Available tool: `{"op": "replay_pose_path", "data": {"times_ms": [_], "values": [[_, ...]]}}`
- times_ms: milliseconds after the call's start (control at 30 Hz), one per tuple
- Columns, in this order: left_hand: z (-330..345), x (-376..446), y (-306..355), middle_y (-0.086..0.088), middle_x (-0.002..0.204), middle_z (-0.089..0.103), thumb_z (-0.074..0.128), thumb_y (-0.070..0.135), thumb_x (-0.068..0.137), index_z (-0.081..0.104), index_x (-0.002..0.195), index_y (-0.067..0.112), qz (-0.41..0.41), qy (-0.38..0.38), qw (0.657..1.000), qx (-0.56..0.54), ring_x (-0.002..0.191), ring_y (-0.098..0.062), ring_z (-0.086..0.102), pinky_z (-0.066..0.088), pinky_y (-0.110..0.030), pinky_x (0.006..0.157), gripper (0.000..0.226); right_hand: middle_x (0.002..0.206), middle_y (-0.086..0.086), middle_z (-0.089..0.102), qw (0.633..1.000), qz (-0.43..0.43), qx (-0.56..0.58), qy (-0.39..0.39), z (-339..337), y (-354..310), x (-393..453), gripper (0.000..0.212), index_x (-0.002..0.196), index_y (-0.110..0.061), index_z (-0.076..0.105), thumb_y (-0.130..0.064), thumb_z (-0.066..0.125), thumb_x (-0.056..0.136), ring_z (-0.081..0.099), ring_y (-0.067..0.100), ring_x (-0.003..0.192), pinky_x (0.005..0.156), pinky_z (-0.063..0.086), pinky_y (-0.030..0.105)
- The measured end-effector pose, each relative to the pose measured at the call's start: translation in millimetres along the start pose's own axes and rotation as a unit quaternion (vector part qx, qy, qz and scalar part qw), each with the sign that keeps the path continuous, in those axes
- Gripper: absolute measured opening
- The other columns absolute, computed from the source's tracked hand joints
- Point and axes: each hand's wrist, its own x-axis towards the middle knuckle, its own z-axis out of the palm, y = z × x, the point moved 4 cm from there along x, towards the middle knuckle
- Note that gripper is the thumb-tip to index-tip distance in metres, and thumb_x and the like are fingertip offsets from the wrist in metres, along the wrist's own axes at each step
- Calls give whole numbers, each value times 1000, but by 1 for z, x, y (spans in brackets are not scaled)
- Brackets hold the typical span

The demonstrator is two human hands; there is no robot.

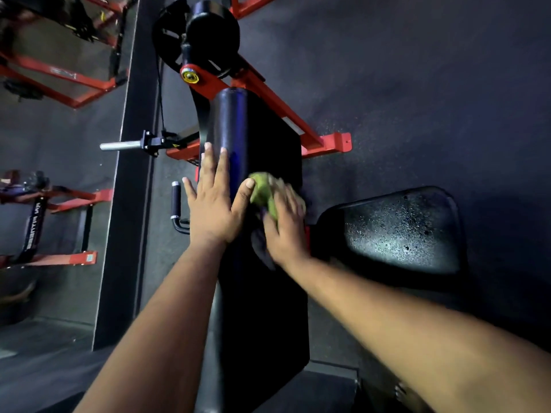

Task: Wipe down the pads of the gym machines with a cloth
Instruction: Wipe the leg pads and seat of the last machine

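Observation:
A tall black back pad of a red-framed gym machine stands right in front of me, seen from above. My left hand lies flat on the pad's left edge with fingers spread. My right hand presses a bunched green cloth against the pad's face, blurred by motion; a dark part of the cloth hangs under the wrist. A black seat pad, glossy with speckles, sits to the right, below the back pad.
The red frame runs behind the pad to a floor bracket. A round black roller pad sits at the top. A chrome weight peg and a black handle grip stick out at left. A wall mirror at left reflects more red machines.

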Motion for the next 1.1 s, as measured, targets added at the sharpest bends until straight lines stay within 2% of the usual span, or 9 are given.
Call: {"op": "replay_pose_path", "data": {"times_ms": [133, 267, 333, 433, 567, 767, 833, 933, 1100], "values": [[-1, -60, -4, -1, 173, -2, 18, 74, 95, 12, 164, 23, -2, -2, 1000, 10, 157, -10, -5, -3, -57, 125, 86, 154, 19, 48, 999, 33, -18, 30, -1, -14, 31, 65, 151, -13, 47, -42, 44, 93, 44, 39, 141, 115, 32, 55], [2, -131, -6, -2, 173, -1, 18, 75, 96, 11, 164, 19, 35, -14, 999, 20, 159, -14, 0, 0, -56, 127, 89, 162, 16, 34, 1000, -23, 20, -3, -7, -34, -102, 59, 154, -19, 44, -29, 49, 96, 29, 36, 151, 121, 23, 56], [2, -164, -8, 0, 173, -2, 20, 76, 96, 9, 164, 18, 42, -28, 998, 25, 159, -14, 0, -2, -54, 127, 91, 166, 11, 27, 996, -70, 30, -38, -14, -39, -187, 70, 158, -23, 34, -19, 52, 90, 22, 33, 154, 123, 21, 56], [3, -205, -9, 0, 173, -2, 20, 79, 95, 9, 164, 18, 62, -43, 994, 74, 159, -15, 1, -2, -54, 127, 93, 170, 5, 17, 991, -103, 29, -84, -19, -13, -243, 86, 162, -34, 18, -18, 54, 85, 14, 28, 157, 127, 16, 48], [8, -235, -9, 1, 173, -3, 21, 85, 90, 11, 164, 20, 49, -45, 991, 118, 159, -15, -2, -2, -53, 127, 99, 167, 12, 23, 995, -50, 15, -88, -17, 22, -237, 81, 161, -37, 19, -16, 47, 88, 18, 30, 156, 126, 19, 46], [10, -231, -4, 3, 172, -9, 24, 88, 85, 6, 165, 22, 26, -62, 985, 162, 157, -13, -13, 0, -57, 127, 105, 161, 12, 36, 980, 182, 85, -7, -1, 68, -193, 73, 156, -27, 39, -34, 40, 84, 35, 35, 147, 121, 28, 52], [10, -227, -4, 3, 171, -9, 25, 89, 84, 5, 164, 22, 26, -61, 985, 158, 157, -13, -14, 1, -58, 126, 106, 162, 12, 35, 986, 145, 77, -6, -1, 51, -213, 71, 157, -27, 38, -29, 40, 86, 30, 31, 151, 124, 23, 47], [10, -224, -4, 3, 171, -11, 27, 89, 84, 3, 164, 23, 24, -62, 986, 153, 157, -13, -15, 2, -57, 127, 107, 165, 7, 27, 997, 51, 49, -39, -8, 43, -271, 72, 158, -41, 25, -21, 39, 90, 18, 18, 155, 127, 15, 35], [11, -222, -5, -1, 172, -6, 26, 90, 84, 6, 164, 21, 22, -58, 985, 158, 158, -16, -11, 7, -59, 126, 108, 160, 10, 39, 991, 127, 47, -21, 5, 78, -217, 62, 156, -19, 41, -28, 35, 94, 36, 32, 147, 119, 32, 53]]}}
